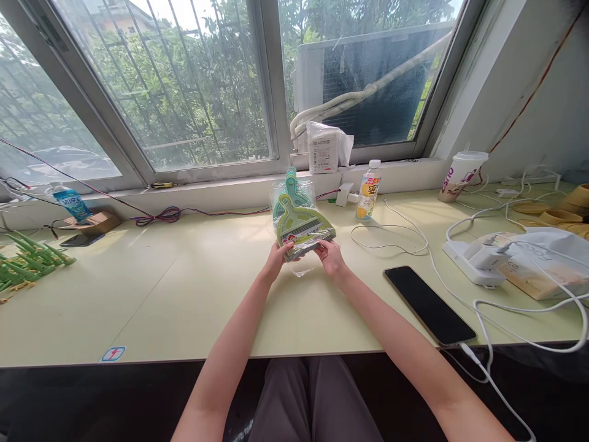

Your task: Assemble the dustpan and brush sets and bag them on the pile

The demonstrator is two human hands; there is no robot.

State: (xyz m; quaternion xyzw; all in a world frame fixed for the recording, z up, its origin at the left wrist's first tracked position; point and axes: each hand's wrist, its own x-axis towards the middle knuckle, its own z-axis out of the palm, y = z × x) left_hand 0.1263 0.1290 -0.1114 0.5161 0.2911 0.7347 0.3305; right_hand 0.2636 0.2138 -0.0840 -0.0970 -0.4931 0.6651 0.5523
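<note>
A packaged mini dustpan-and-brush set (301, 222) is held above the middle of a pale green desk (193, 288) beneath a barred window, gripped at its near, lower edge from both sides. The left hand (277, 257) is closed on the pack's lower left corner, fingers curled over the front, while the right hand (329, 255) is pinched on the lower right corner, thumb on top. The clear plastic wrapper (289, 193) appears intact, with the printed label still across the pan; by the look of it, the set has been picked up but not opened, so unwrapping and separating the pieces would remain to be done. The pack is tilted nearly upright, its long axis running away from the person, with the teal handle pointed up toward the window sill and the wide pan mouth turned down toward the hands. A drink bottle (367, 197) is seen just beyond to the right, and a dark phone (429, 304) is lying on charge well apart.
</note>
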